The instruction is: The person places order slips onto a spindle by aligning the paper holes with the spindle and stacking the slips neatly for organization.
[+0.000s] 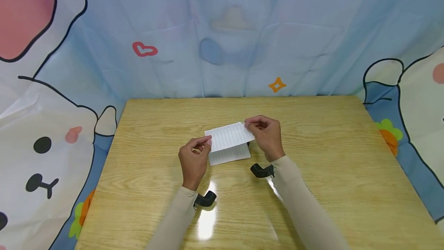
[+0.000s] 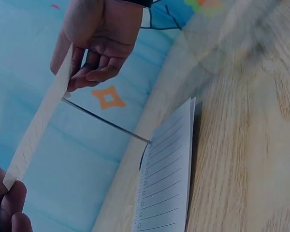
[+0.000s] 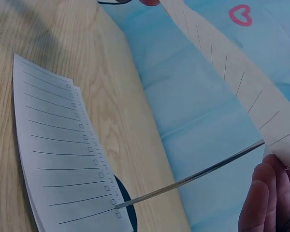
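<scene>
Both hands hold a white lined sheet with a row of small checkboxes (image 1: 229,137) by its ends, raised over the table. The left hand (image 1: 192,163) pinches its left end between thumb and fingers. At the upper right corner, the right hand (image 1: 269,137) pinches the other end. Below lies a small stack of similar lined sheets (image 2: 171,169). A thin upright metal spike (image 3: 193,180) rises from near the checkbox edge of that stack, and its upper end meets the held sheet near the right hand. Part of a dark rounded base (image 3: 132,212) shows under the stack.
The wooden table (image 1: 156,126) has a glossy light reflection near its front. A blue cartoon curtain (image 1: 166,76) hangs behind and at both sides. Black wrist cameras (image 1: 262,171) sit on both wrists, close to the tabletop.
</scene>
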{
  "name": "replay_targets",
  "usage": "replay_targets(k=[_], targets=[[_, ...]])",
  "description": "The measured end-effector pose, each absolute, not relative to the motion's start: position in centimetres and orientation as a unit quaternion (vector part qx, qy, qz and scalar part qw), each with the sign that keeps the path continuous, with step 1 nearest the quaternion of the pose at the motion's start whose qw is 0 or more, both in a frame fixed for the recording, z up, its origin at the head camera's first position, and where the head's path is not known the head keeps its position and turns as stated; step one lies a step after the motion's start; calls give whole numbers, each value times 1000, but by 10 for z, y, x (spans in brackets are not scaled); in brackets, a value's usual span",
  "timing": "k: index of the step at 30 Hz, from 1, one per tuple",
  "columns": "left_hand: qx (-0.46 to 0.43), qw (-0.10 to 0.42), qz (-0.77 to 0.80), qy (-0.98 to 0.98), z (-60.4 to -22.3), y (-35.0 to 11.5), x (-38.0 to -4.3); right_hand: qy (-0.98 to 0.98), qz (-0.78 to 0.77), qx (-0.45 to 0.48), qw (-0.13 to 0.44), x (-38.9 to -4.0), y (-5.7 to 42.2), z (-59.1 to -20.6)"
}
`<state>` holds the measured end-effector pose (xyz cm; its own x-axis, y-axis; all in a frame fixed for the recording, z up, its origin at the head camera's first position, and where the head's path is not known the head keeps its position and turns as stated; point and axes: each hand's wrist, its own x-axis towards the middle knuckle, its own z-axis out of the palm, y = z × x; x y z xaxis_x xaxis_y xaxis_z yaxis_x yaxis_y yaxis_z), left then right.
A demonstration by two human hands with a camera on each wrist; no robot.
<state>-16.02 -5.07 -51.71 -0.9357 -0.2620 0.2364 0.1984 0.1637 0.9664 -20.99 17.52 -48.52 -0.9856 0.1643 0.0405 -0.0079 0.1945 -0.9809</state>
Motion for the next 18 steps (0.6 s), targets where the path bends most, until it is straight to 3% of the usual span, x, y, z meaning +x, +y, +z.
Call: replay_targets(k=[18], targets=[[37,160,-622,-766,-532,-51,-161,-757,650,-62,27,-208,180,-505]])
